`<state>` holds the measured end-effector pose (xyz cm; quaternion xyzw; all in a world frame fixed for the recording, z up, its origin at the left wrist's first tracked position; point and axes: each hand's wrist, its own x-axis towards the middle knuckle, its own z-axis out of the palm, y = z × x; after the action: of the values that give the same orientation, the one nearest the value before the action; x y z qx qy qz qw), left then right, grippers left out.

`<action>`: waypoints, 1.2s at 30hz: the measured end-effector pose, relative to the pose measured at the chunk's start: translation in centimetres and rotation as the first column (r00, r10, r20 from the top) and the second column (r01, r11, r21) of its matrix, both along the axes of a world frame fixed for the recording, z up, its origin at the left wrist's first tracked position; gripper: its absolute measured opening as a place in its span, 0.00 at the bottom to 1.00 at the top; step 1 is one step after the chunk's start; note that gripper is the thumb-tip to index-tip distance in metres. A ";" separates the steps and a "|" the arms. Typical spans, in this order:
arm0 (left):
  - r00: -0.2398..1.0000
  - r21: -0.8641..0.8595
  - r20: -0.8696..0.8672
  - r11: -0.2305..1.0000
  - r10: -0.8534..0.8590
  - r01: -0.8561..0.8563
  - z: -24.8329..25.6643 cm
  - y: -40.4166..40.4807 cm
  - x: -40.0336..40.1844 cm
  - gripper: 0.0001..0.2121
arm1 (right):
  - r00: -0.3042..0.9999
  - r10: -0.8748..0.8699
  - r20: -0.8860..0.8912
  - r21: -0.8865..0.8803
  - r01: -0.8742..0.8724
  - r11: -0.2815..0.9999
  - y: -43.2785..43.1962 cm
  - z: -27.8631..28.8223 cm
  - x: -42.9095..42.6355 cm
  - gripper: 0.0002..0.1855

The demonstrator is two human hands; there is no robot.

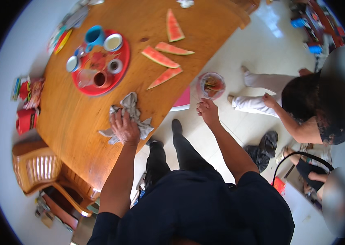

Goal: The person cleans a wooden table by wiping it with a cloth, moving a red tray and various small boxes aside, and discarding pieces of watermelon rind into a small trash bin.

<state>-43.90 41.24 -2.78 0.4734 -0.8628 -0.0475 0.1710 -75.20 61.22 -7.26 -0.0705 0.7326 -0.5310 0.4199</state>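
My left hand (125,127) rests on a crumpled grey cloth (132,105), pressing it against the wooden table (77,137) near its edge. My right hand (208,112) hangs in the air off the table's edge, fingers curled in, and nothing shows in it. Just beyond it on the floor stands a waste bin (201,88) with a liner and scraps inside. Several watermelon slices (160,57) lie on the tabletop past the cloth. A round red tray (124,62) carries a blue mug (94,35), a brown cup (100,79), a white cup (113,42) and other cups.
A wooden armchair (42,162) stands by the table's left end. Packets (33,95) line the wall side. At right, one person (301,98) stands near the bin and another person (313,174) is lower down. Black plastic bags (261,151) lie on the floor.
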 end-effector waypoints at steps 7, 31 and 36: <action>0.981 -0.013 -0.014 0.981 0.191 -0.192 1.7 0.5 -3.9 0.18 | 0.654 0.516 -0.553 -0.085 -0.660 0.746 -10.3 10.5 11.7 0.31; 0.914 0.091 0.018 0.909 0.406 -0.406 2.3 0.3 -2.2 0.20 | 0.564 0.667 -0.487 0.209 -0.666 0.716 -11.6 8.4 10.2 0.31; 0.953 0.087 -0.032 0.950 0.303 -0.299 2.6 -2.8 -6.5 0.19 | 0.534 0.759 -0.373 0.114 -0.785 0.608 -11.8 7.7 8.5 0.29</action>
<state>-50.42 38.45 -0.16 0.6047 -0.7738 -0.0667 0.1764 -66.69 49.40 0.42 -0.5031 0.6743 -0.2904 0.4559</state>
